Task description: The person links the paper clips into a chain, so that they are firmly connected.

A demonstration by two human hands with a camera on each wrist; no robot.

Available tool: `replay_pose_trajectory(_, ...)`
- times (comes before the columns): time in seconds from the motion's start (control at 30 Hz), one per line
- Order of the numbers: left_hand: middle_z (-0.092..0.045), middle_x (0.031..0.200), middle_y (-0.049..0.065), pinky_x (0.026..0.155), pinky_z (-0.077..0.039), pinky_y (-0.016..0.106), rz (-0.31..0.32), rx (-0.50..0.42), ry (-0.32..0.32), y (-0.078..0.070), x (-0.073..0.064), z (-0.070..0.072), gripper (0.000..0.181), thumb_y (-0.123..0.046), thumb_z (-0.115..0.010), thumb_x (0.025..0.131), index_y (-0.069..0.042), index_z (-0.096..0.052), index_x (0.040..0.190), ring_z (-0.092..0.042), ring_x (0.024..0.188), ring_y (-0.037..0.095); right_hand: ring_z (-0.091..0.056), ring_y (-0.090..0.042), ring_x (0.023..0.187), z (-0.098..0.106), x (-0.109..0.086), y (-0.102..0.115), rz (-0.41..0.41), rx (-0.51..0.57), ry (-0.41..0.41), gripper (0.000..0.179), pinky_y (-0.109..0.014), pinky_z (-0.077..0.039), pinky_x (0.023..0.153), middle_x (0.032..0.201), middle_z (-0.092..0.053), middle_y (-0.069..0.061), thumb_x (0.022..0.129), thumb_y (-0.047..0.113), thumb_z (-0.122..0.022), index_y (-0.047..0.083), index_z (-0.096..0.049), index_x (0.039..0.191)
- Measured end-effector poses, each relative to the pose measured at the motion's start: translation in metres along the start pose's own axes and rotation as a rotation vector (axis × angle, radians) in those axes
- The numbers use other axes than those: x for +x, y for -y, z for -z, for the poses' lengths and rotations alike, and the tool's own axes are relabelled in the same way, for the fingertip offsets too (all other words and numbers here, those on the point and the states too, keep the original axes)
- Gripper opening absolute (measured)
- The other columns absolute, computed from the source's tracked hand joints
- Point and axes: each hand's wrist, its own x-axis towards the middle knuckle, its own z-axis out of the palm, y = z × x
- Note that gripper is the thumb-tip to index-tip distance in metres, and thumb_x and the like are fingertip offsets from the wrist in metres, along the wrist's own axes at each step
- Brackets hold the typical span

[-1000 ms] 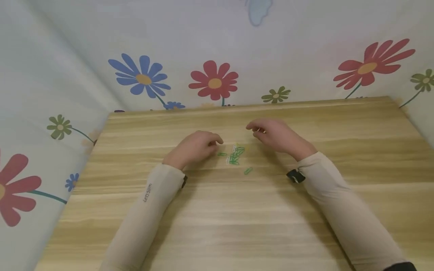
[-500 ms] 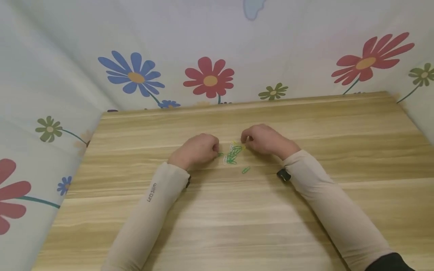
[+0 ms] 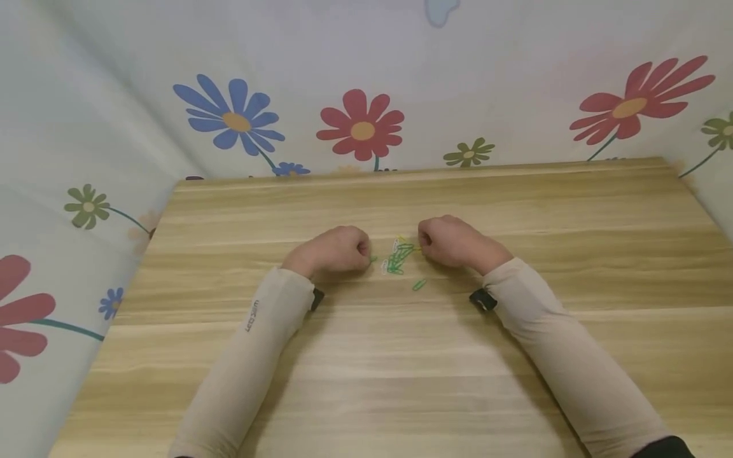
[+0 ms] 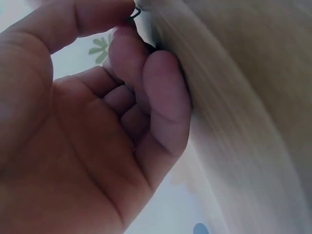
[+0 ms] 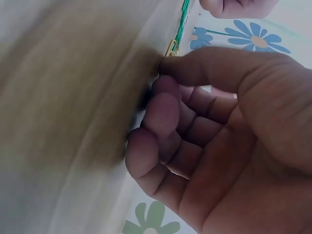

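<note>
Low over the table, my left hand (image 3: 335,250) pinches a green paper clip (image 3: 373,259) between thumb and forefinger. In the left wrist view the clip's thin wire loop (image 4: 137,12) pokes out past the fingertips. Across from it, my right hand (image 3: 452,243) pinches a yellow paper clip (image 3: 417,249). The end of this yellow clip (image 5: 171,48) also shows beyond the thumb in the right wrist view. Between the hands lies a small heap of green paper clips (image 3: 399,258), with a white paper clip (image 3: 385,266) at its left edge.
A single green paper clip (image 3: 420,285) lies apart, nearer the table's front. The wooden table (image 3: 389,369) reaches back to a flower-printed curtain (image 3: 515,76). Dark straps (image 3: 483,299) sit at the wrists, over long light sleeves (image 3: 246,362).
Both hands came down toward the heap. The left fingers have closed on the green paper clip at its left, and the right fingers on the yellow one at its right.
</note>
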Motion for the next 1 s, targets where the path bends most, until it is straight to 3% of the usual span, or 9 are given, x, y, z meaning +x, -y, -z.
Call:
replay_pose_trajectory(0.13, -0.052, 0.073, 0.002, 0.062, -0.038, 0.030, -0.035, -0.060, -0.015, 0.006, 0.003, -0.003, 0.007, -0.007, -0.059, 0.086, -0.010, -0.060, 0.080, -0.047, 0.066, 0.016, -0.051, -0.020, 0.068, -0.002, -0.001, -0.007, 0.019, 0.065, 0.014, 0.011, -0.033, -0.042, 0.064, 0.073, -0.056, -0.002, 0.085, 0.003, -0.061, 0.011, -0.057, 0.078)
replay_pose_trajectory(0.2, -0.053, 0.075, 0.002, 0.063, -0.039, 0.030, -0.067, -0.131, -0.043, 0.010, 0.005, -0.006, 0.005, -0.008, -0.059, 0.087, -0.010, -0.060, 0.082, -0.048, 0.069, 0.017, -0.051, -0.019, 0.069, -0.005, -0.001, -0.013, 0.034, 0.183, 0.010, 0.011, -0.032, -0.042, 0.063, 0.074, -0.056, -0.003, 0.084, 0.003, -0.062, 0.012, -0.057, 0.079)
replay_pose_trajectory(0.27, -0.055, 0.077, 0.003, 0.064, -0.042, 0.029, -0.112, -0.238, -0.076, 0.014, 0.007, -0.010, 0.003, -0.009, -0.059, 0.088, -0.009, -0.060, 0.085, -0.050, 0.071, 0.017, -0.052, -0.019, 0.068, -0.009, 0.000, -0.018, 0.048, 0.399, 0.011, 0.011, -0.031, -0.045, 0.061, 0.075, -0.056, -0.005, 0.085, 0.001, -0.060, 0.011, -0.057, 0.081)
replay_pose_trajectory(0.4, -0.059, 0.076, 0.008, 0.062, -0.050, 0.028, -0.200, -0.563, -0.118, 0.022, 0.012, -0.019, 0.004, -0.003, -0.060, 0.091, -0.003, -0.061, 0.086, -0.055, 0.069, 0.018, -0.057, -0.018, 0.063, -0.020, 0.001, -0.027, 0.059, 0.930, 0.047, 0.012, -0.029, -0.053, 0.058, 0.076, -0.060, -0.011, 0.089, -0.005, -0.057, 0.006, -0.058, 0.084)
replay_pose_trajectory(0.5, -0.061, 0.076, 0.012, 0.062, -0.055, 0.028, -0.235, -0.752, -0.147, 0.026, 0.014, -0.023, 0.006, -0.001, -0.063, 0.093, -0.001, -0.062, 0.087, -0.058, 0.067, 0.019, -0.058, -0.016, 0.060, -0.026, 0.002, -0.029, 0.060, 1.148, 0.063, 0.011, -0.027, -0.054, 0.057, 0.078, -0.062, -0.013, 0.091, -0.007, -0.058, 0.002, -0.059, 0.086)
replay_pose_trajectory(0.63, -0.062, 0.077, 0.012, 0.062, -0.056, 0.028, -0.239, -0.930, -0.194, 0.029, 0.015, -0.028, 0.002, 0.000, -0.064, 0.095, 0.000, -0.063, 0.095, -0.060, 0.067, 0.018, -0.057, -0.017, 0.061, -0.031, 0.001, -0.031, 0.052, 1.231, 0.048, 0.004, -0.026, -0.053, 0.057, 0.080, -0.062, -0.013, 0.093, -0.007, -0.060, -0.005, -0.063, 0.094)
replay_pose_trajectory(0.8, -0.062, 0.082, 0.011, 0.064, -0.056, 0.028, -0.250, -1.161, -0.253, 0.029, 0.017, -0.032, 0.008, 0.004, -0.060, 0.097, 0.000, -0.066, 0.101, -0.060, 0.069, 0.018, -0.058, -0.018, 0.063, -0.031, 0.000, -0.028, 0.041, 1.277, 0.002, 0.017, -0.027, -0.054, 0.060, 0.083, -0.061, -0.016, 0.094, -0.007, -0.062, -0.017, -0.060, 0.108)
replay_pose_trajectory(1.0, -0.064, 0.089, 0.010, 0.064, -0.055, 0.026, -0.294, -1.236, -0.266, 0.016, 0.021, -0.042, 0.013, 0.002, -0.060, 0.098, -0.005, -0.072, 0.101, -0.059, 0.067, 0.016, -0.059, -0.017, 0.060, -0.037, 0.000, -0.021, 0.069, 1.339, -0.135, 0.007, -0.026, -0.055, 0.056, 0.078, -0.062, -0.015, 0.092, -0.011, -0.061, -0.009, -0.059, 0.098)
